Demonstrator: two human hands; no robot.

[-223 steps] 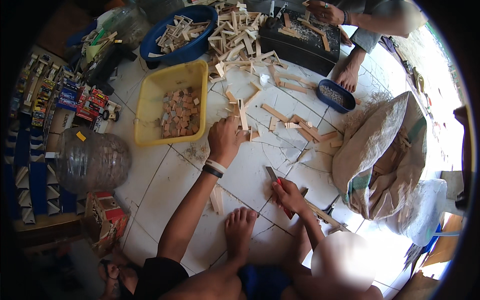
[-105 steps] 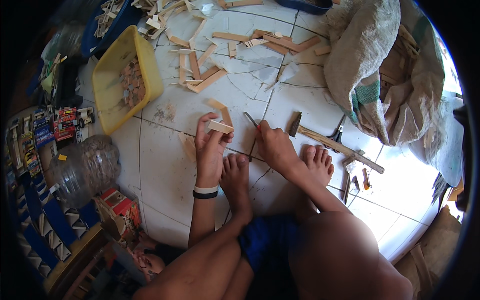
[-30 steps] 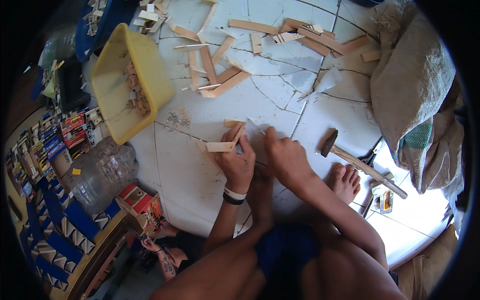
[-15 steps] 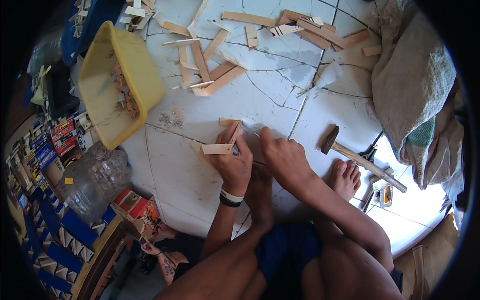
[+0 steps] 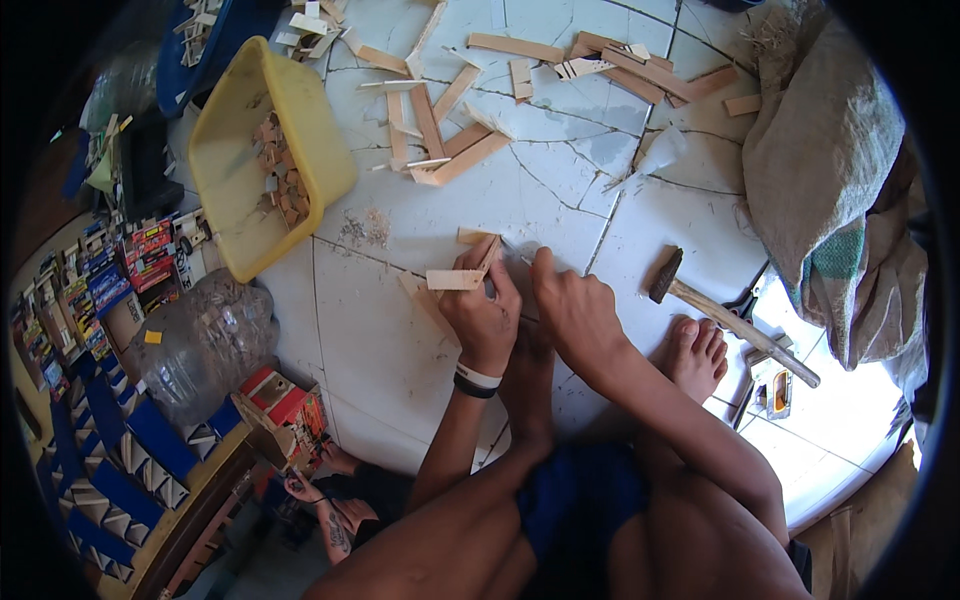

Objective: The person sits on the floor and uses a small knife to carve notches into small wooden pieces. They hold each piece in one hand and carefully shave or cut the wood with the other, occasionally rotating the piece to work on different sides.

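Head view: hands [image 5: 530, 310] on flat wooden strips [image 5: 462, 272]

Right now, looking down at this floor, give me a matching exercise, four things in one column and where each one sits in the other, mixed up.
Things:
1. hammer
2. yellow tub
3. small wood piece
4. clear plastic bag

Places:
A. in the left hand
B. on the tiles by the bare foot, right of the right hand
C. on the floor below the tub, far left
D. upper left, holding small wood blocks

Pairs: 1-B, 2-D, 3-A, 4-C
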